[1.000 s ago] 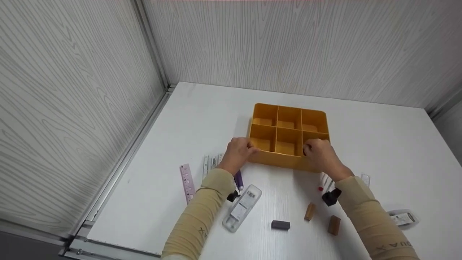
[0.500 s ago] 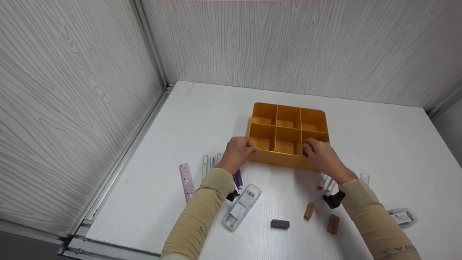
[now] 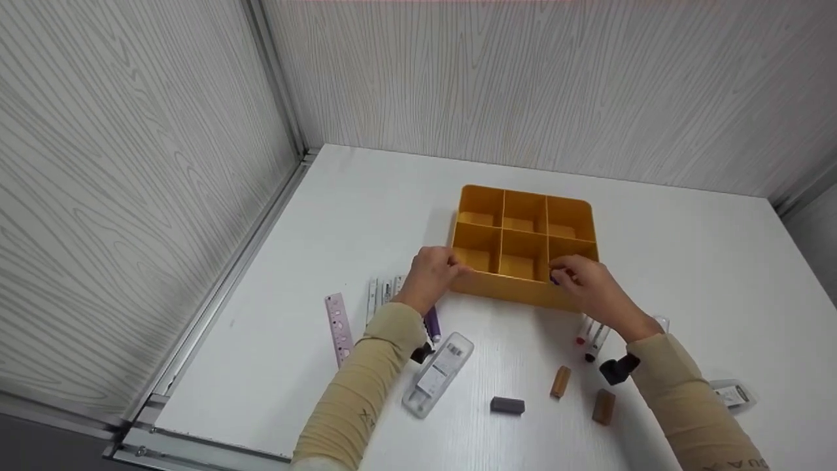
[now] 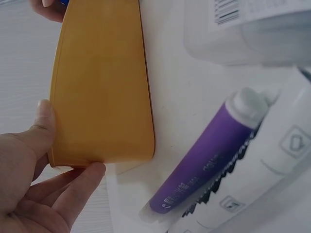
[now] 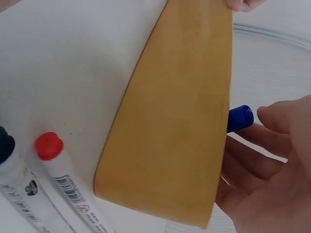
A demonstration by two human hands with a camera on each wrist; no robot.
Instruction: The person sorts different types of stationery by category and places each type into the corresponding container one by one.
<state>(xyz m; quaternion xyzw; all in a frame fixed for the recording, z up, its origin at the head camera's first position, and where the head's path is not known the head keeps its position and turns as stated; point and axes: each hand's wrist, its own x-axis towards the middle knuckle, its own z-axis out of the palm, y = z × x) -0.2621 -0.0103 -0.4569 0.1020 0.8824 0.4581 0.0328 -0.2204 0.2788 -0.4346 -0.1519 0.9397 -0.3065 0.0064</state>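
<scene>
A yellow box (image 3: 500, 286) with six-style divided compartments stands on the white table. At its front left corner my left hand (image 3: 431, 278) holds the wall, thumb (image 4: 44, 116) at the rim and fingers round the side. My right hand (image 3: 588, 288) is over the near right compartment. In the right wrist view, a blue pen-like end (image 5: 240, 119) pokes above the rim; its rest is hidden inside the box. The right thumb (image 5: 272, 116) stands slightly apart from that blue end, with the other fingers loosely bent behind it.
Before the box lie a purple tube (image 3: 432, 325), a clear case (image 3: 438, 375), a grey block (image 3: 507, 405) and two brown blocks (image 3: 560, 382). A pink ruler (image 3: 339, 330) lies left. Markers (image 3: 592, 340) lie under the right wrist; another clear case (image 3: 734, 396) is far right.
My right hand has drawn slightly back and right, its fingers loosening, and the blue end now shows beside them. The left hand stays at the box corner.
</scene>
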